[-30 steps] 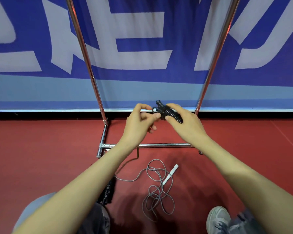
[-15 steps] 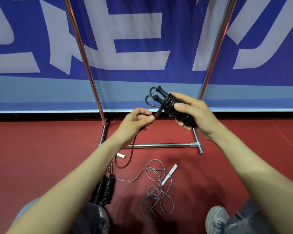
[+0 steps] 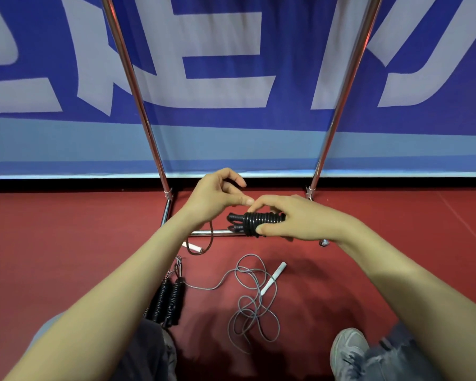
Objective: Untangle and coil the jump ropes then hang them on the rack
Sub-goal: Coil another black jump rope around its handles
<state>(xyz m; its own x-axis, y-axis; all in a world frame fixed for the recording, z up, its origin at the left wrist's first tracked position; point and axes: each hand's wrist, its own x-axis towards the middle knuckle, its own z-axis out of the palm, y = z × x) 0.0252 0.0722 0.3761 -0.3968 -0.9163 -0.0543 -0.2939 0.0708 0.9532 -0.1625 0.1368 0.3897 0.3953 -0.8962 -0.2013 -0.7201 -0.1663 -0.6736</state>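
**Black rope bundled in my right hand, low in front of the rack**

My right hand [image 3: 300, 220] is wrapped round the black jump rope [image 3: 254, 224], which is wound into a tight bundle lying sideways. The thumb is under it, the fingers are over it, and the handle ends poke out toward my left hand [image 3: 217, 196]. The left hand is curled, with its thumb tip meeting the right forefinger just above the bundle. A loose dark strand hangs in a loop from beneath the left hand, but I cannot tell whether the hand is pinching it.

Just behind both hands runs the rack [image 3: 138, 86] base bar, and the two chrome uprights rise past them on either side in front of a blue banner [image 3: 223, 86].

Below the hands, on the red floor [image 3: 66, 243], lies the grey jump rope [image 3: 254, 299], loosely tangled. One white handle [image 3: 273, 277] is under my right wrist. A pair of black ribbed handles [image 3: 168, 301] sits beside my left forearm.
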